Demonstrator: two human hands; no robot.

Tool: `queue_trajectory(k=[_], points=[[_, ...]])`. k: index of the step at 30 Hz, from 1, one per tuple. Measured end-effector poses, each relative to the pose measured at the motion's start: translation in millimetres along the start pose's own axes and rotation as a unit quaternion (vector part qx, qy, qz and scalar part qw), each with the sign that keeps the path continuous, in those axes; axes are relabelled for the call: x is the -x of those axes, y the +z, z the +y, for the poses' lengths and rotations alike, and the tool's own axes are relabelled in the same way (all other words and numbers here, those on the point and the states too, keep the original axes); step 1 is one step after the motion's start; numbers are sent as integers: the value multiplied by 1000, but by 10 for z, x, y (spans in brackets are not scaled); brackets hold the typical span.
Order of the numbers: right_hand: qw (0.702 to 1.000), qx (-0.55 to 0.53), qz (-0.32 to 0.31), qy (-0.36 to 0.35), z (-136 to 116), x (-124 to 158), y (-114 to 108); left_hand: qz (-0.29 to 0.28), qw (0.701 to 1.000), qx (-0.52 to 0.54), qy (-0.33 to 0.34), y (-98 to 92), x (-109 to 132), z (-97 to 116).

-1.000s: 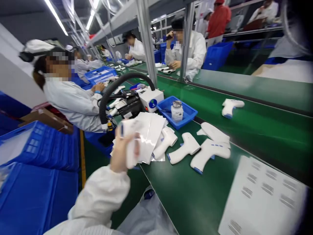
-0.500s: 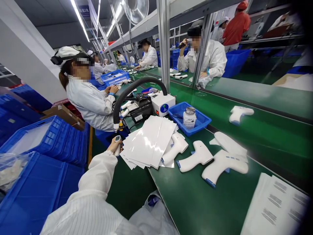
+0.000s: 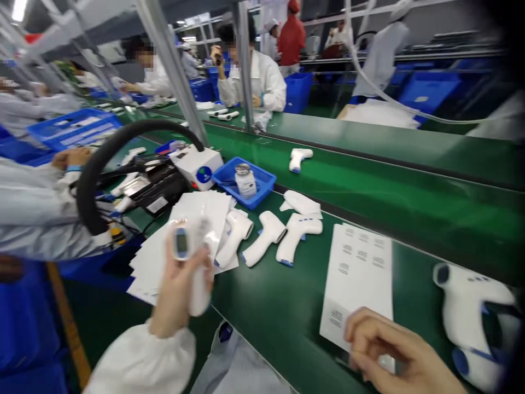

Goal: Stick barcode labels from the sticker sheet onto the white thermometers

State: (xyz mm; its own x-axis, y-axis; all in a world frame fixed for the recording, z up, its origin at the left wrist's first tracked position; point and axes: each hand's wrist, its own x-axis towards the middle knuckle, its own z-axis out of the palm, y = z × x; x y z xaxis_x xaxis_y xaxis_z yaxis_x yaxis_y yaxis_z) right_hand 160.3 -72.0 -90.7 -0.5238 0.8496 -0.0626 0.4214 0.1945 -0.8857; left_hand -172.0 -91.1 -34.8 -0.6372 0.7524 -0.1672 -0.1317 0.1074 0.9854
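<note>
My left hand [image 3: 180, 284] is closed around a white infrared thermometer [image 3: 199, 290] whose small grey screen faces me; motion blurs it. It is raised in front of a fanned stack of glossy white sheets [image 3: 164, 249]. At the lower right, my right hand [image 3: 389, 345] hangs over the bottom end of a label sheet [image 3: 361, 284] printed with small text blocks. Its fingers are curled, thumb close to the forefinger; whether anything is between them is hidden. Several white and blue thermometers [image 3: 264, 238] lie on the green bench between the hands.
A blue tray [image 3: 262, 197] holds a white bottle with a metal cap. Behind the sheets stands a white box [image 3: 197, 164] with a thick black hose [image 3: 88, 175]. More thermometers [image 3: 467, 312] lie at the right edge. Co-workers in white sit left and across the bench.
My view has swung to the right. My left hand has brought the thermometer up in front of the glossy sheets, and my right hand has come into view at the label sheet.
</note>
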Motion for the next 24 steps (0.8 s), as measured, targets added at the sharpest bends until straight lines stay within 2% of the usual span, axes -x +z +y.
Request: queue_trajectory(k=[2,4,6,8,11,15,19,24], points=[[994,-77,-60,46,-177,-46,77,-198,973,37,-112,590,218,-186],[985,-135,-85,74,-318,-79,122,-327,926,67,-179,1077,415,-389],[981,-156,-75,84,-399,-82,111,-408,891,72,-188,1415,566,-555],[986,-143,-30,84,-413,-67,47,-450,874,72,-165,1601,656,-661],[992,-71,76,70,-339,-61,-88,-485,856,40,-172,1679,701,-746],[976,22,212,40,-188,-165,-219,-505,846,-22,-169,1653,714,-841],[967,-54,245,47,-116,-321,-248,-490,860,-31,-139,1647,742,-908],[940,-162,289,79,-115,-401,-149,-490,856,-37,-158,1655,756,-911]])
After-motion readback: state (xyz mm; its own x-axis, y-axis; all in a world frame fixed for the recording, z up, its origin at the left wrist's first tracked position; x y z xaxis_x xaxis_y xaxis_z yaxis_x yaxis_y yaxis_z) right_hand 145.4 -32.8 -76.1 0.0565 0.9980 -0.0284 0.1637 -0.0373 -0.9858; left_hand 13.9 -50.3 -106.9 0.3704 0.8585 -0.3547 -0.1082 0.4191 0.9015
